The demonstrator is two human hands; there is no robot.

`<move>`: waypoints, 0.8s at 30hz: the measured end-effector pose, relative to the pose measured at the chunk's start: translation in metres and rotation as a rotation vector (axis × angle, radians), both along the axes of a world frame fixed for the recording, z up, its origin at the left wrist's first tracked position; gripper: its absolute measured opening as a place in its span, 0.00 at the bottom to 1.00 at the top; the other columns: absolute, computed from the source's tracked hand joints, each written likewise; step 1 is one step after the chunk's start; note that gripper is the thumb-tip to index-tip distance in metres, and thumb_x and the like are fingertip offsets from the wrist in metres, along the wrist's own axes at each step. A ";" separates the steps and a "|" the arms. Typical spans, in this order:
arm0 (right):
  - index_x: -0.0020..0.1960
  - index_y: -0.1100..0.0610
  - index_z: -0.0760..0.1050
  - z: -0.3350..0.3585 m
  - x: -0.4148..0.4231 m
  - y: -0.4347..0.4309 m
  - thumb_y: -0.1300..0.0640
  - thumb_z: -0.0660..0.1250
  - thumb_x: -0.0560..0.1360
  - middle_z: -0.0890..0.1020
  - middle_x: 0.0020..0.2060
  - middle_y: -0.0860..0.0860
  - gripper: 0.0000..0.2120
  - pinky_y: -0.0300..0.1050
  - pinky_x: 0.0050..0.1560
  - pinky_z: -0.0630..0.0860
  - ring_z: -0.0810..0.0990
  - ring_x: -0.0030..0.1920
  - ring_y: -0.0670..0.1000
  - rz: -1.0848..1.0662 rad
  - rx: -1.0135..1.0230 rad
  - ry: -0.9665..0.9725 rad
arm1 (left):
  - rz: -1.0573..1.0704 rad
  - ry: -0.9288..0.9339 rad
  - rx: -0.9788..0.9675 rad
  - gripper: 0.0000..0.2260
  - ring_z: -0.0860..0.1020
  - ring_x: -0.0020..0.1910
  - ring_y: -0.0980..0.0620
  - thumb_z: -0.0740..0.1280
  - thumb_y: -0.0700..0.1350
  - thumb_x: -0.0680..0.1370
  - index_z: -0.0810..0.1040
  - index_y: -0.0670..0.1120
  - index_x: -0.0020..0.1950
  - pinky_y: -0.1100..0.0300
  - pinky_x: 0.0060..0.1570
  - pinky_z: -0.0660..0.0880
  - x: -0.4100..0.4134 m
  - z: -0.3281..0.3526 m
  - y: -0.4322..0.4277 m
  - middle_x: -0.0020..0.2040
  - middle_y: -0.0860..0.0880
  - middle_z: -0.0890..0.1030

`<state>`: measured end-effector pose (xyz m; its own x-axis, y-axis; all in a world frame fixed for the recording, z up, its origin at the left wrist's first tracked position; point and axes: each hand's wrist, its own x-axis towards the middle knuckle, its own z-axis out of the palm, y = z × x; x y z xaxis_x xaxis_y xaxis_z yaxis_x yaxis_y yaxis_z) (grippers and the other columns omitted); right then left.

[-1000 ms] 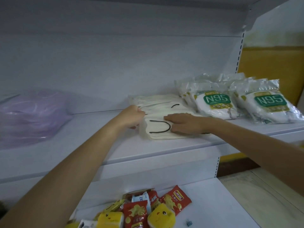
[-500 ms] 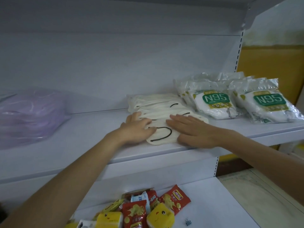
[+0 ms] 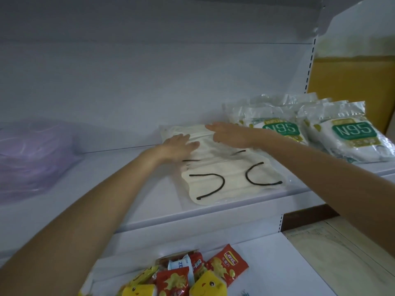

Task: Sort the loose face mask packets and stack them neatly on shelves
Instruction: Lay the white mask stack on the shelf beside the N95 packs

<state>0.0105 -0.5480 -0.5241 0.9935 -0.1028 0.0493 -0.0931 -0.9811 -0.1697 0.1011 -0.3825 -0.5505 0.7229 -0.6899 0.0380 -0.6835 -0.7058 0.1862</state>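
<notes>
A row of cream face mask packets (image 3: 226,178) with black ear loops lies overlapped on the white middle shelf (image 3: 149,212), running from its front edge to the back panel. My left hand (image 3: 180,144) lies flat with straight fingers on the left side of the rear packets. My right hand (image 3: 226,133) rests palm down, fingers extended, on the rearmost packets. Neither hand grips anything. To the right stand N95 mask packets (image 3: 350,133) in clear bags with green labels.
A purple plastic bag (image 3: 32,159) of items sits at the shelf's left end. On the lower shelf (image 3: 277,263) is a pile of red and yellow snack packets (image 3: 183,276). A shelf upright (image 3: 310,67) and a yellow wall stand to the right.
Both hands have slid from the front packet toward the back of the row. The front packet with both black loops is now uncovered.
</notes>
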 end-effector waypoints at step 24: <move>0.76 0.56 0.51 -0.021 0.091 -0.060 0.49 0.45 0.82 0.50 0.77 0.53 0.25 0.49 0.72 0.39 0.48 0.76 0.55 -0.054 -0.118 0.075 | 0.311 0.208 -0.392 0.30 0.51 0.76 0.43 0.51 0.60 0.81 0.49 0.47 0.78 0.51 0.74 0.50 0.079 -0.012 -0.020 0.78 0.43 0.50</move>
<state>0.1012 -0.6083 -0.5449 0.9881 -0.1538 -0.0095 -0.1541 -0.9871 -0.0439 0.1801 -0.4023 -0.5628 0.9103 -0.4053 0.0842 -0.3743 -0.7191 0.5855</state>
